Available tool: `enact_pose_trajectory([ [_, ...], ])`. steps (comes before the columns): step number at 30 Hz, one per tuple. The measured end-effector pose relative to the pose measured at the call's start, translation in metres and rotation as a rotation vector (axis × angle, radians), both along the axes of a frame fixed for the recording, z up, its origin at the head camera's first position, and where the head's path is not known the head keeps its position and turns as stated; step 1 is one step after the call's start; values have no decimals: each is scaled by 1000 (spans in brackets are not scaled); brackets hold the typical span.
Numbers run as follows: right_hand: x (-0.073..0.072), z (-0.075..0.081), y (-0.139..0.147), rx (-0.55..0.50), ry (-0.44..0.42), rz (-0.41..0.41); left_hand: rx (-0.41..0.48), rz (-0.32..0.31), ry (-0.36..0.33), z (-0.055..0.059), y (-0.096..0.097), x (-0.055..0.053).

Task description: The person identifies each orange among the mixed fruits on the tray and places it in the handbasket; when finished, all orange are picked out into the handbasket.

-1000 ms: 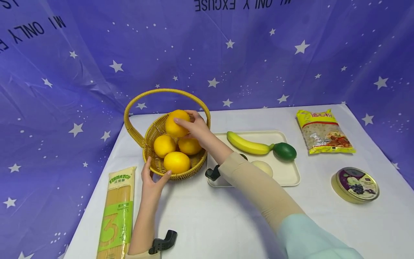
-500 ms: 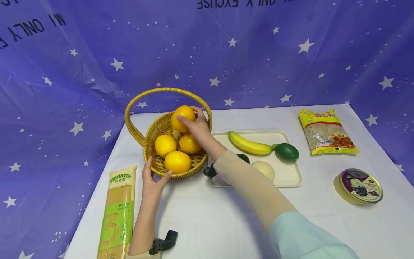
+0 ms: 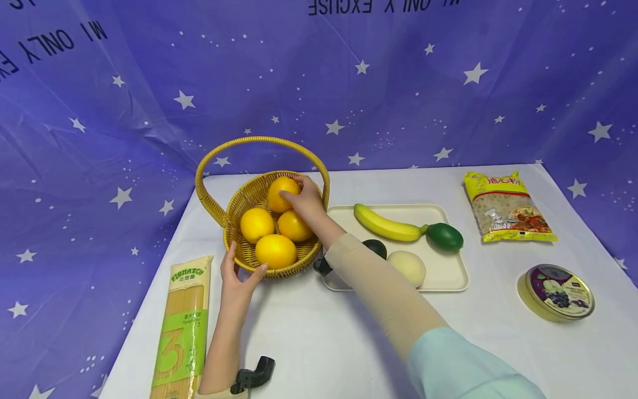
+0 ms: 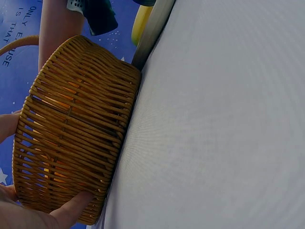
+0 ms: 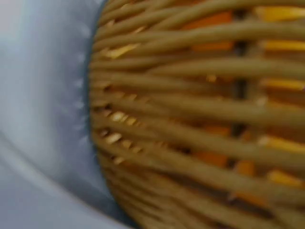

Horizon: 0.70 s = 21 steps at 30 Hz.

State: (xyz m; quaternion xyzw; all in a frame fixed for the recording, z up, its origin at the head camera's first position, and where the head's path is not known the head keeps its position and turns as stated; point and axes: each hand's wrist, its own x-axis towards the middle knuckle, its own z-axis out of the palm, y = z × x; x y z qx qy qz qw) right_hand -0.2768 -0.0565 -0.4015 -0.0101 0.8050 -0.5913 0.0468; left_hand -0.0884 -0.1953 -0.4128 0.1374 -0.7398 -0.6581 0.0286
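A wicker basket [image 3: 279, 272] with a tall arched handle stands at the back left of the table, several oranges inside. My right hand [image 3: 309, 205] reaches over its right rim and holds an orange [image 3: 283, 194] at the back of the basket, thumb in front and fingers behind. Three other oranges, among them the front orange [image 3: 276, 251], lie in the basket. My left hand [image 3: 238, 288] grips the front-left of the basket, thumb at the rim. In the left wrist view, a finger presses the woven side [image 4: 76, 124]. The right wrist view is blurred and filled by wicker [image 5: 190, 105].
Right of the basket lies a cream tray [image 3: 443, 277] bearing a banana [image 3: 389, 225], a green oval fruit [image 3: 444, 237], a dark fruit partly hidden by the sleeve and a pale round item [image 3: 407, 269]. Around are a spaghetti pack [image 3: 181, 327], a pasta bag [image 3: 508, 208] and a round tin [image 3: 555, 292].
My right hand has carried the orange slightly right, then lowered it into the back of the basket. The left hand has stayed at the basket's front-left.
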Motion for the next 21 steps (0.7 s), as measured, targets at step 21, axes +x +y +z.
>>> enact_pose_trajectory([
  [21, 38, 23, 33, -179, 122, 195, -36, 18, 11, -29, -10, -8],
])
